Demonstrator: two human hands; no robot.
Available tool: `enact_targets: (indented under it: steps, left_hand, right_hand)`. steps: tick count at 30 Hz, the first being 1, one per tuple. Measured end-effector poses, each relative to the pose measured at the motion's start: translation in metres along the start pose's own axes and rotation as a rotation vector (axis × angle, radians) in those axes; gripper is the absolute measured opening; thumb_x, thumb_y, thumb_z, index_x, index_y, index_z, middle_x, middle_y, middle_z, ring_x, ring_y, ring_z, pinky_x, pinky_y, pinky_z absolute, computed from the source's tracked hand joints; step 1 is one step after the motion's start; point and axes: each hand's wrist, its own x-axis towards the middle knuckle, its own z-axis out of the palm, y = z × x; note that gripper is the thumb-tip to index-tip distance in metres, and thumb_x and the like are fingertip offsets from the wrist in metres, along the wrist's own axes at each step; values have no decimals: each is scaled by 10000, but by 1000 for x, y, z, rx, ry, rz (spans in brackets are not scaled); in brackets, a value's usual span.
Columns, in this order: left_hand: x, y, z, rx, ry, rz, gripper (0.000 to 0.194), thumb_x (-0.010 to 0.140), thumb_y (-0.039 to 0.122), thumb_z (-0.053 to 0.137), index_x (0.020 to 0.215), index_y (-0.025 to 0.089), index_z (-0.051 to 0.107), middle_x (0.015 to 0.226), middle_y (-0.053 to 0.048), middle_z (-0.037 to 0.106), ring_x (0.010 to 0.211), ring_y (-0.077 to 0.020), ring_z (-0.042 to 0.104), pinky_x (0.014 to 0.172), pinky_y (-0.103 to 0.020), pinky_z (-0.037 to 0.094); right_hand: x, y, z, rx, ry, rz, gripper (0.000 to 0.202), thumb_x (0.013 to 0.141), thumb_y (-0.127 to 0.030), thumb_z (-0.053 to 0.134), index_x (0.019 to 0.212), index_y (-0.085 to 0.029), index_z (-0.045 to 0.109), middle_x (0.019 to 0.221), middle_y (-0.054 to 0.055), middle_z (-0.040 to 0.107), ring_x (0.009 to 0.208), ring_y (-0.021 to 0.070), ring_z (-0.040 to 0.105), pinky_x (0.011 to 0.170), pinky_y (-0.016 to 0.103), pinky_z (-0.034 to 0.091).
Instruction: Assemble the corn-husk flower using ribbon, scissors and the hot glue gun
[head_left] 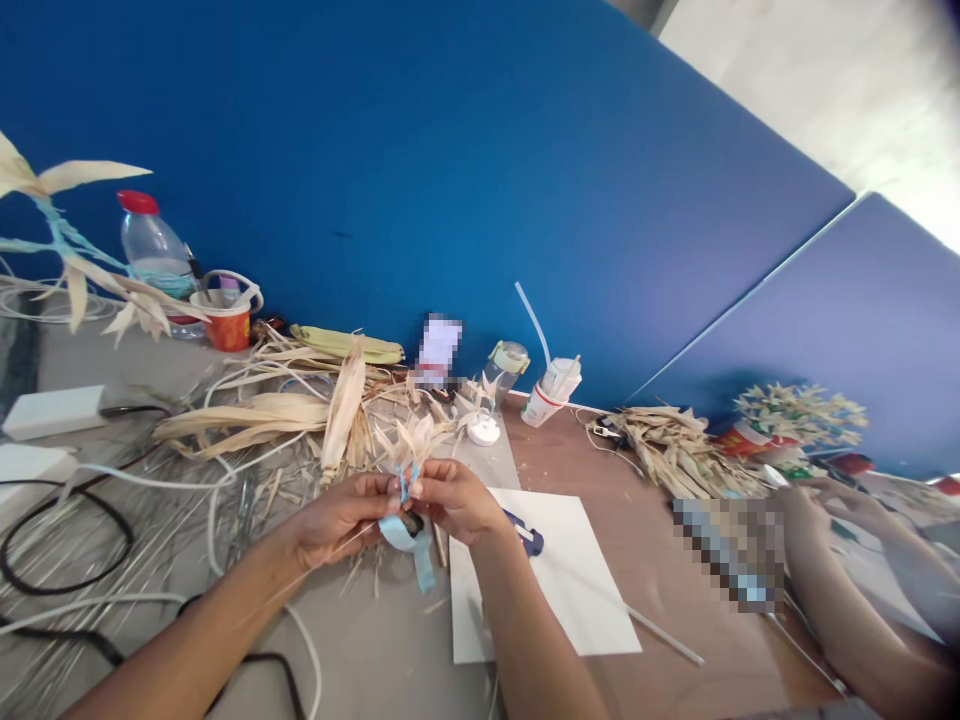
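Observation:
Just left of the picture's middle, a pale corn husk flower (414, 438) stands petals up between my two hands. Light blue tape (424, 568) is wrapped about its base, and a loose length hangs below my fingers. My left hand (346, 515) is closed in a pinch at the left of the wrapped base. From the right, my right hand (456, 498) pinches the same base with thumb and fingers. Which fingertips press on tape and which on husk cannot be made out. A white sheet (574, 590) with a dark blue cutter (531, 535) lies partly under my right forearm.
Dried husks (247, 422), thin wires and cables cover the left side. Behind stand a bottle (154, 240), a red cup (227, 325), a phone (439, 345), a jar (506, 362) and a white cup (546, 395). At right, another person's hands (817, 510) work beside more husks (667, 440).

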Motion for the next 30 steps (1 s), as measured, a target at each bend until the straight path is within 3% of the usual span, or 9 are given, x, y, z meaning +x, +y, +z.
enact_targets:
  steps: [7,30]
  left_hand:
    - [-1,3,6,-9,17,-2,152,648,160,752,762,84,685,696,-60,656,623,-120,603,605,-212,461]
    - [-2,0,2,40,32,0,125,671,168,733,762,104,677,682,-44,635,602,-110,580,584,-208,442]
  right_hand:
    - [0,1,1,20,17,4,267,511,-284,817,663,-120,672,589,0,613,498,65,472,507,199,318]
    - [1,2,3,6,53,-4,279,490,-288,831,608,-122,641,542,-11,604,486,70,495,503,203,312]
